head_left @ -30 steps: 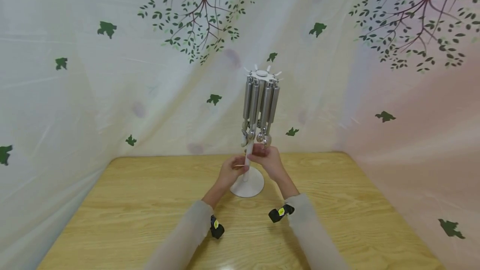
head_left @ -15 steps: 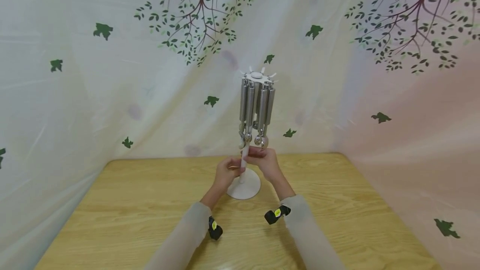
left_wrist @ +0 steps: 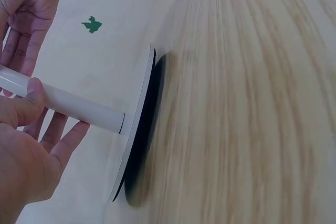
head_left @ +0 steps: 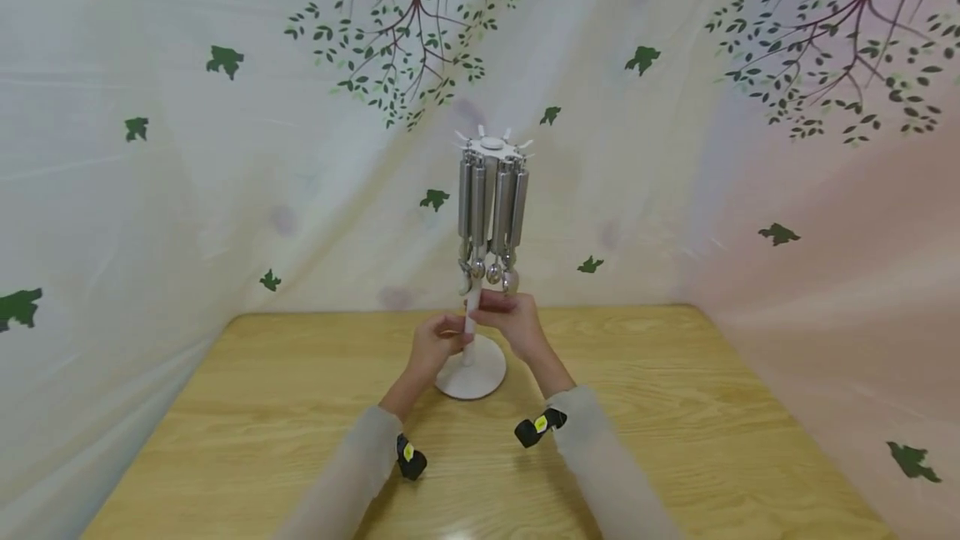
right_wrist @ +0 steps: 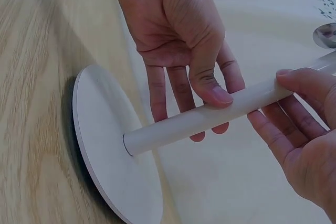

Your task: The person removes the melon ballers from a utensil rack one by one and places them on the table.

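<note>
A white utensil stand with a pole [right_wrist: 173, 129] and a round base [head_left: 480, 377] is gripped by both hands above the table [head_left: 637, 382]. Silver-handled utensils [head_left: 502, 211] hang from its top rack [head_left: 491, 145], their small shiny ladle heads [head_left: 493, 274] pointing down. My left hand [head_left: 435, 348] holds the pole lower, thumb in front and fingers behind. Higher up, just under the utensil heads, my right hand [head_left: 516, 322] pinches the same pole. In the left wrist view the base's dark underside shows, with a shadow beside it on the wood.
A pale cloth backdrop [head_left: 337, 215] printed with branches and green leaves rises behind the table and along both sides. Black wrist cameras [head_left: 411, 458] sit on both grey sleeves [head_left: 345, 473]. The table's rear edge lies just beyond the stand.
Over the last half second both hands have carried the stand leftward over the table. It leans a little less to the right than before. Both grips look the same.
</note>
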Demonstrator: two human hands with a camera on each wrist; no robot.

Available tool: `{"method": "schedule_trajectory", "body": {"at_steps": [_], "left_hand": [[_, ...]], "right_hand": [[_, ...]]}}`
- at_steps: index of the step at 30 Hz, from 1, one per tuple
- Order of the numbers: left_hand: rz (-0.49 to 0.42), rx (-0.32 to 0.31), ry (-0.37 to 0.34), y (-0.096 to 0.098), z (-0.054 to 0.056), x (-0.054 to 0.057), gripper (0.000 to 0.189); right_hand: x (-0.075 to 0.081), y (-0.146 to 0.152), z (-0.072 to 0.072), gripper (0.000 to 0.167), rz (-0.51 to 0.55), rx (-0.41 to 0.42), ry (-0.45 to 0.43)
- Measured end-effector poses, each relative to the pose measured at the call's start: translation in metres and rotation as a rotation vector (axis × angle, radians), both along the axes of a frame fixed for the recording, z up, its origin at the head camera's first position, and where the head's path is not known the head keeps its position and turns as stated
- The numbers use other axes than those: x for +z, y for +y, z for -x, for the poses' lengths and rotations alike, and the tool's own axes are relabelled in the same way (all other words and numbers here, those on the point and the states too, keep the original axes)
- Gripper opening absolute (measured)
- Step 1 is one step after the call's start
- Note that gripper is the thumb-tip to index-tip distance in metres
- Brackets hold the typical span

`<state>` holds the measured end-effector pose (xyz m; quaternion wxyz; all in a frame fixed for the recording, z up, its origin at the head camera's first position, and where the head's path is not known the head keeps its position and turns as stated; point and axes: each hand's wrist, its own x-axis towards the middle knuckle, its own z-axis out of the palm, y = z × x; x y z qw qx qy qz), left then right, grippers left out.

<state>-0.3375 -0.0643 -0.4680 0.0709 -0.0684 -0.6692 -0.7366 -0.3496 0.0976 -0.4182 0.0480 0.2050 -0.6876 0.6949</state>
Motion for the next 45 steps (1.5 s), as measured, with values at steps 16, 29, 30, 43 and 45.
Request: {"method": "schedule_trajectory", "body": {"at_steps": [16,29,30,43,45], "left_hand": [[0.059,-0.035,-0.054,-0.055,-0.001,0.0,0.027],[0.105,-0.099,-0.07,-0.093,0.002,-0.001,0.03],[0.107,-0.104,-0.07,-0.096,0.002,-0.002,0.031],[0.142,-0.172,-0.054,-0.126,0.009,-0.005,0.03],[0.143,-0.182,-0.049,-0.129,0.009,-0.005,0.03]], "right_hand": [[-0.002,-0.048,0.001,0.029,0.016,-0.001,-0.067],[-0.002,-0.079,0.0,0.029,0.013,0.009,-0.037],[-0.002,-0.081,0.0,0.029,0.016,0.007,-0.037],[-0.002,-0.106,-0.002,0.022,0.034,-0.032,-0.05],[-0.003,-0.109,-0.002,0.023,0.034,-0.047,-0.056]]}}
